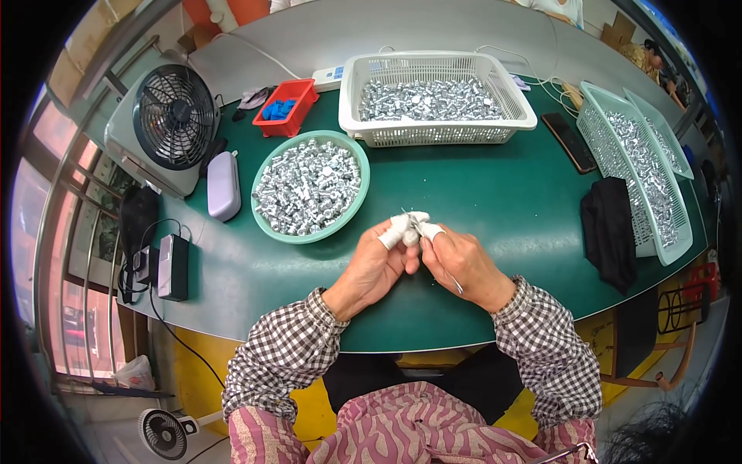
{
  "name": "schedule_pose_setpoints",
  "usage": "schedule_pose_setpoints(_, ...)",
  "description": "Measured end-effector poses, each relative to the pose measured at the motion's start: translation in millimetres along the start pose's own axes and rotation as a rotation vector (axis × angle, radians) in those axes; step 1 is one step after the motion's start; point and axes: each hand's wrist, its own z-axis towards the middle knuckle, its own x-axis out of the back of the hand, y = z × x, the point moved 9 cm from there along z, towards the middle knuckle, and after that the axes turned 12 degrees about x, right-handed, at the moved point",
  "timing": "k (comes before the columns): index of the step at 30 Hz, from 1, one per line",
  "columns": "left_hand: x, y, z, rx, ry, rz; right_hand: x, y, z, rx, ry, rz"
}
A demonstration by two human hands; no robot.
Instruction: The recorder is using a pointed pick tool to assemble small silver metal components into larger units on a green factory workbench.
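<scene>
My left hand (371,271) and my right hand (470,269) meet over the near middle of the green table, with white coverings on several fingertips. Between the left fingertips is a small silver metal part (413,220), mostly hidden by the fingers. My right hand is closed around a thin metal hand tool (457,285); one end sticks out below the palm, and the other reaches toward the part. To the left of the hands, a round pale green basin (362,203) holds many similar small silver parts.
A white basket (433,138) of silver parts stands at the back. Pale green baskets (674,251), a black cloth (609,232) and a phone (569,143) lie right. A fan (176,116), purple case (224,186), red tray (297,124) and black adapter (173,267) are left.
</scene>
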Motion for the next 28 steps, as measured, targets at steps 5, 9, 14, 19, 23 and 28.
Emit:
schedule_pose_setpoints(5, 7.5, 6.9, 1.0, -0.054, 0.021, -0.025, 2.0, -5.5, 1.1, 0.016, 0.021, -0.026)
schedule_pose_setpoints(9, -0.2, -1.9, 0.5, 0.047, -0.058, -0.01, 1.6, 0.4, 0.1, 0.012, 0.015, -0.013)
schedule_pose_setpoints(14, 9.5, 11.5, 0.7, -0.06, 0.032, -0.038, 3.0, -3.8, -1.9, 0.029, 0.024, -0.05)
schedule_pose_setpoints(19, 2.7, 3.3, 0.6, 0.019, -0.023, -0.015, 4.6, 0.2, 0.8, 0.019, 0.042, -0.005)
schedule_pose_setpoints(23, 5.4, 5.7, 0.8, 0.002, -0.018, -0.019, 3.3, 0.1, -0.4, 0.023, 0.028, 0.012)
schedule_pose_setpoints(28, 11.1, 7.6, 2.8, 0.004, -0.036, -0.023, 4.9, -0.9, -2.6, 0.023, 0.019, -0.029)
